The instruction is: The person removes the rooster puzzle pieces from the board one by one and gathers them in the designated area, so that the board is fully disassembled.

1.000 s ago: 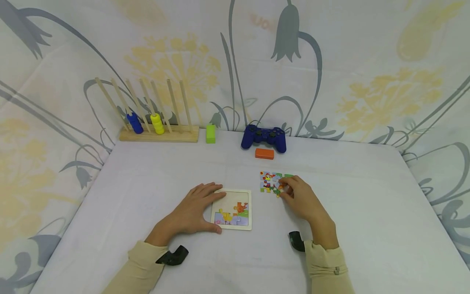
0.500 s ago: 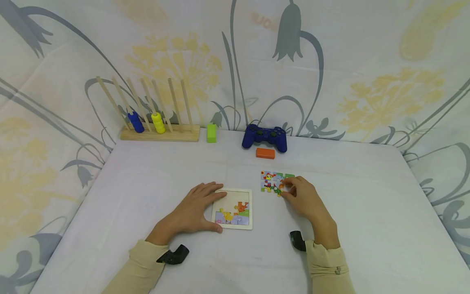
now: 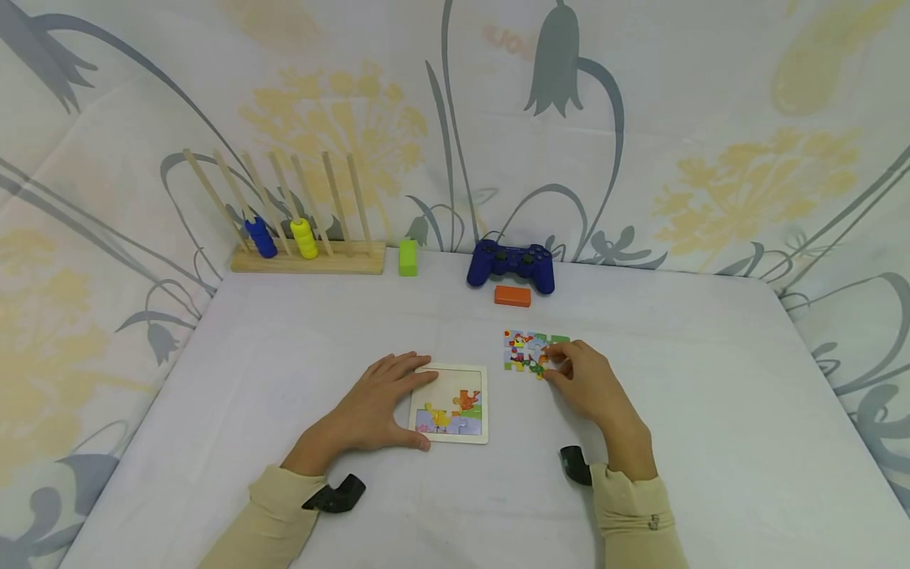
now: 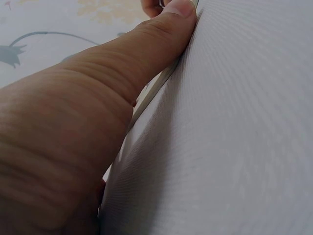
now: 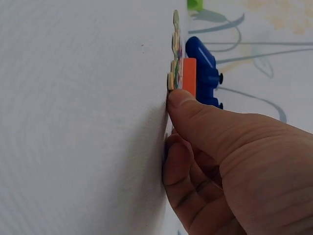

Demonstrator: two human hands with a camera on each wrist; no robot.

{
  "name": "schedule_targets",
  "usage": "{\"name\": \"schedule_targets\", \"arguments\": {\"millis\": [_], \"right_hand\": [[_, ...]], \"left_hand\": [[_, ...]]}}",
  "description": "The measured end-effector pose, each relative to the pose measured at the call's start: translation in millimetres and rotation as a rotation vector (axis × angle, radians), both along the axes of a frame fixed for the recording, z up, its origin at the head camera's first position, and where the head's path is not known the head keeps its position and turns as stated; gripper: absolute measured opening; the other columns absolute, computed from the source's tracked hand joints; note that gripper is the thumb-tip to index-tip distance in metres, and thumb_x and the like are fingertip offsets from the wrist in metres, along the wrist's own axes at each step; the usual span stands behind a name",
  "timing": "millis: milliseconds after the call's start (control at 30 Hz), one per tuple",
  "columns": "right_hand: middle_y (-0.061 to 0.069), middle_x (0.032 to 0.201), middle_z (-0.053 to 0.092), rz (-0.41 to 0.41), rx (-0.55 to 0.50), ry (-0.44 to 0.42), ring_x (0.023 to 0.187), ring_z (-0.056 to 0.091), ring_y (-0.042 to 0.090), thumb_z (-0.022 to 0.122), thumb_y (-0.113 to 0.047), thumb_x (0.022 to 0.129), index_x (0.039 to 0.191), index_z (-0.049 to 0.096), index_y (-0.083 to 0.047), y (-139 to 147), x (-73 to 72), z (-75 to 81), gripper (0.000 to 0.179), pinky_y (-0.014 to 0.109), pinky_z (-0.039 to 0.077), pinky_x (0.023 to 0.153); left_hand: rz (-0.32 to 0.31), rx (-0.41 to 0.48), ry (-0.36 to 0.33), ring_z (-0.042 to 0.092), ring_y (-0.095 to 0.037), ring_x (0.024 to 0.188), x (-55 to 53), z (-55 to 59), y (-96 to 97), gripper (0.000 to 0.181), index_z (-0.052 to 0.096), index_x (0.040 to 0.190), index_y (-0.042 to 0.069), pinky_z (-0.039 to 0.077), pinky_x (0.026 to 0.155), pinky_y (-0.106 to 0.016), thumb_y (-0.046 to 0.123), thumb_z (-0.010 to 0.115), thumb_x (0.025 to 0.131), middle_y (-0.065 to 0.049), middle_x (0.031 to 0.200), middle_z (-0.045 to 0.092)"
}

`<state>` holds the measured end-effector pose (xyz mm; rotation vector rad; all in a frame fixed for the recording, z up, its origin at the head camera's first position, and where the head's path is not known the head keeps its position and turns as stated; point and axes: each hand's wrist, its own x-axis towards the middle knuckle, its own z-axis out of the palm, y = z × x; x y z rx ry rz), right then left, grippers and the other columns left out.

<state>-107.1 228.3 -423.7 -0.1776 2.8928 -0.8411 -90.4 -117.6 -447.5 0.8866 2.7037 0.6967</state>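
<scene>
My left hand (image 3: 370, 407) spans the left side of a square wooden puzzle tray (image 3: 485, 403), fingers at its far edge and thumb along the near one. Seen from the left wrist, the thumb (image 4: 151, 41) presses along the tray's thin edge. Several fitted puzzle pieces (image 3: 455, 424) fill the tray's lower part, and its bare base shows above them. To the right lies a cluster of loose puzzle pieces (image 3: 515, 350). My right hand (image 3: 586, 383) pinches a piece at the cluster's right side, mostly hidden behind thumb and curled fingers.
An orange block (image 3: 513, 296) and a blue game controller (image 3: 512, 266) lie beyond the loose pieces. Farther left stand a green block (image 3: 407, 258) and a wooden peg rack (image 3: 341, 265) with blue and yellow rings. A patterned cloth hangs behind the table.
The right fingertips shift very slightly at the loose pieces. The left hand and tray stay in place.
</scene>
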Motion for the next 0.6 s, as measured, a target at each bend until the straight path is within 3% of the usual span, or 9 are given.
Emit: {"name": "schedule_targets", "arguments": {"millis": [600], "right_hand": [[0.015,0.115,0.065,-0.005,-0.001,-0.006,0.096,0.065,0.024,0.070,-0.012,0.097,0.123,0.066,0.000,-2.7,0.7,2.1,0.029,0.040,0.056,0.084]], "left_hand": [[0.003,0.002,-0.006,0.023,-0.028,0.158,0.1,-0.3,0.2,0.098,0.048,0.153,0.019,0.016,0.131,-0.053,0.062,0.084,0.073,-0.001,0.166,0.034]]}}
